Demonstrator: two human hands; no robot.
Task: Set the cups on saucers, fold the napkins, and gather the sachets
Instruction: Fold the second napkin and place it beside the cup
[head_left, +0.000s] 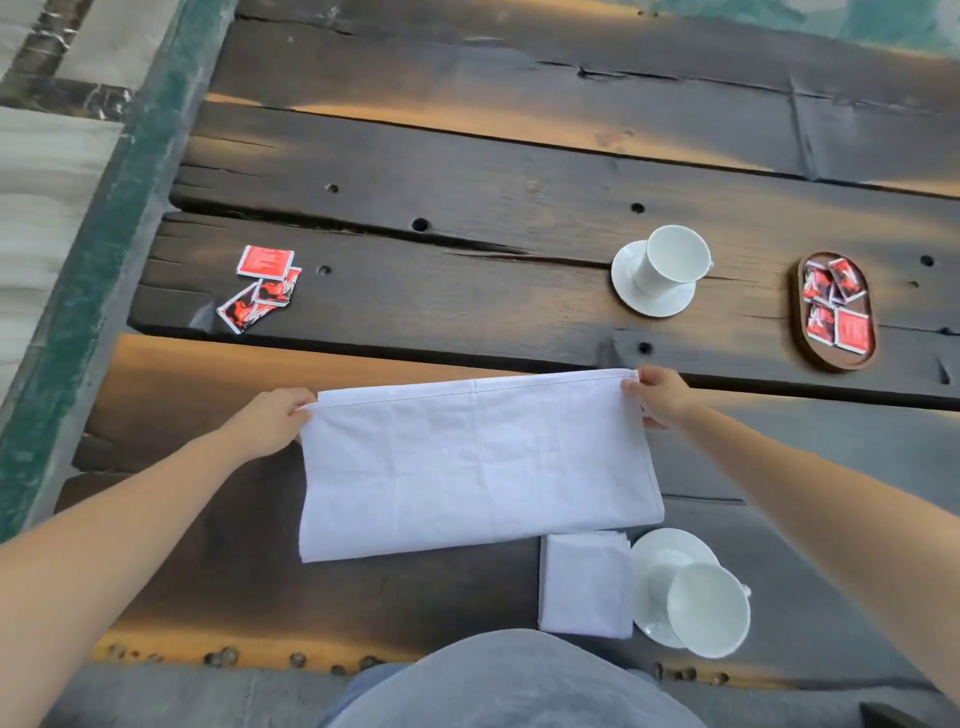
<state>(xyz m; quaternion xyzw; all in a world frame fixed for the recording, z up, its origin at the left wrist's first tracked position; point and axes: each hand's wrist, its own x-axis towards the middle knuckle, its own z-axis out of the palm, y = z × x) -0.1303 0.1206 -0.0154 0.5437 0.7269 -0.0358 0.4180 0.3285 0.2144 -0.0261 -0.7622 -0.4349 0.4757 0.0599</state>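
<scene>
A white napkin (478, 462) lies spread on the dark wooden table (467, 171), folded once. My left hand (272, 418) pinches its far left corner and my right hand (662, 395) pinches its far right corner. A folded napkin (584, 584) sits near the front edge beside a white cup (706, 608) on a saucer (660, 545). A second cup (672, 260) stands on a saucer (631, 299) farther back. Three red sachets (262, 283) lie loose at the left. Several sachets (836, 306) fill a small oval wooden tray (802, 343) at the right.
The table's left edge runs along a green metal frame (104, 249), with pale floor beyond. Deep cracks and bolt holes mark the planks. My grey-clothed body (509, 686) is at the front edge.
</scene>
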